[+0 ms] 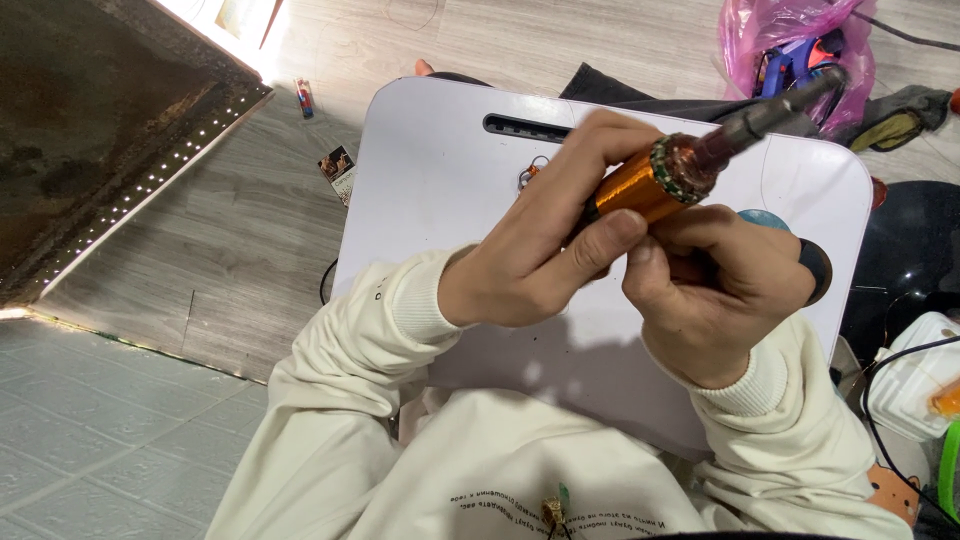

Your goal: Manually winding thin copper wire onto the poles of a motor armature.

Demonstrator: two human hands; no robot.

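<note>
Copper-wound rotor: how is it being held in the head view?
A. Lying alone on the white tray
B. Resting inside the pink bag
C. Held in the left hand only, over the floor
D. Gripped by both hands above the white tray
D: the left hand and right hand both close around the copper-wound rotor above the white tray.

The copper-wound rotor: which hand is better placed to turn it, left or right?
Probably the left hand. Its fingers wrap the copper-wound rotor around the windings, thumb along the side. The right hand sits below, gripping near the rotor's end, so it seems to steady rather than turn.
</note>
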